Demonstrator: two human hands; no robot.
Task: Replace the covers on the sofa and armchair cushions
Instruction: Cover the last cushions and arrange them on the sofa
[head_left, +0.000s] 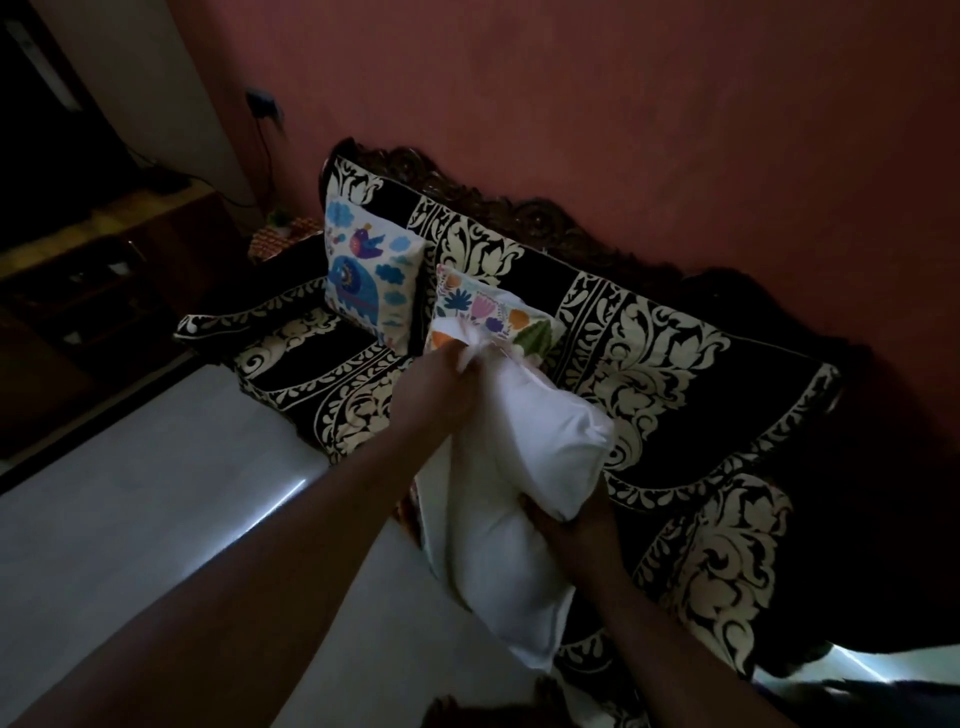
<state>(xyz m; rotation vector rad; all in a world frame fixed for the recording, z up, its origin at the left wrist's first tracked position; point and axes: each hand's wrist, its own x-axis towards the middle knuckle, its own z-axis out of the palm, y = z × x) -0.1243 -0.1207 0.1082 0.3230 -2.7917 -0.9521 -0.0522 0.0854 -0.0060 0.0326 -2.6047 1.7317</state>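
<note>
Two hands (441, 384) (566, 525) grip one white cushion (519, 467); two printed cushions (369, 275) (498, 312) on sofa (649, 364).

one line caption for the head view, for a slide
Both hands, left and right, grip a white cushion above the patterned sofa.

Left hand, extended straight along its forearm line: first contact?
Probably the floral-print cushion right behind the plain white cushion that the left hand grips; depth unclear. The black-and-cream patterned sofa back lies beyond.
</note>
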